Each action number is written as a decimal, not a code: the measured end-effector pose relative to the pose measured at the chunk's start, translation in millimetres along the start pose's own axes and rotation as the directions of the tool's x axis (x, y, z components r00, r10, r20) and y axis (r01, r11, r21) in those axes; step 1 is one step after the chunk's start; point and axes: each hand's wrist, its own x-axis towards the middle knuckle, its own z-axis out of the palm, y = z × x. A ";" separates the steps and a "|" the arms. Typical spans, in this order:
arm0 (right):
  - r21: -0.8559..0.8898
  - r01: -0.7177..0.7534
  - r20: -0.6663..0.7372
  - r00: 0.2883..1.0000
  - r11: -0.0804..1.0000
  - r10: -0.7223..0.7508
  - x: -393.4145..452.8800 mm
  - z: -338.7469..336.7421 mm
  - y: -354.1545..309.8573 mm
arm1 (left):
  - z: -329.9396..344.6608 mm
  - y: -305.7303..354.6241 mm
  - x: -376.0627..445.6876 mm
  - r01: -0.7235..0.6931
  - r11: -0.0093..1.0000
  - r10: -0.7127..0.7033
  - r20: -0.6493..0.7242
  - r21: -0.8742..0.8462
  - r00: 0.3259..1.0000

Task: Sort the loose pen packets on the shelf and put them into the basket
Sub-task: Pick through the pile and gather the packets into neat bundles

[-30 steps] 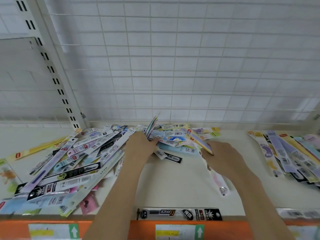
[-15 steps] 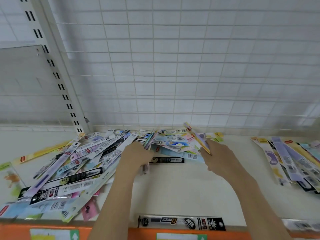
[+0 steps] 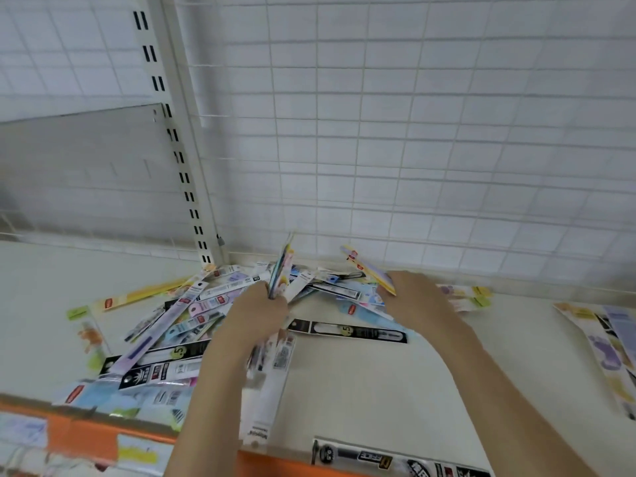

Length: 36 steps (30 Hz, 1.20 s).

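Moved since half a second ago: the view has been swung right and tipped, so the upright post [image 3: 179, 139] is now seen nearer the middle; the left hand [image 3: 256, 313] has been kept at the heap, and more packets are now seen hanging below it.
Left hand: a fanned bundle of pen packets [image 3: 281, 270] is gripped upright, edges up, apparently so like packets can be stacked together as they are picked; the lower ones are blurred.
Right hand: the right hand [image 3: 414, 297] is curled round a yellow packet [image 3: 370, 268], held tilted clear of the heap, probably for checking its kind.
Loose heap: the rest of the packets [image 3: 172, 332] are left strewn on the shelf [image 3: 361, 383], a black packet [image 3: 347, 330] lying flat between the wrists.
Sorted row: a second group [image 3: 609, 342] is laid out at the far right.
Basket: not in view.
Progress: judged early; most packets are not yet gathered.
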 end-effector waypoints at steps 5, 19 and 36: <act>0.020 0.066 0.032 0.997 0.998 -0.067 25.8 8.3 -32.2 | -10.2 -6.6 -0.4 0.003 0.994 -0.017 -0.124 -0.111 0.992; -0.039 0.085 0.128 0.989 0.996 -0.080 12.0 19.5 -31.3 | -15.9 -19.6 19.8 -0.047 0.997 0.054 -0.139 0.053 0.989; 0.188 -0.069 0.253 0.967 0.980 0.020 -29.7 -16.3 7.5 | 6.3 -18.1 21.7 -0.039 0.910 0.034 0.019 0.414 0.999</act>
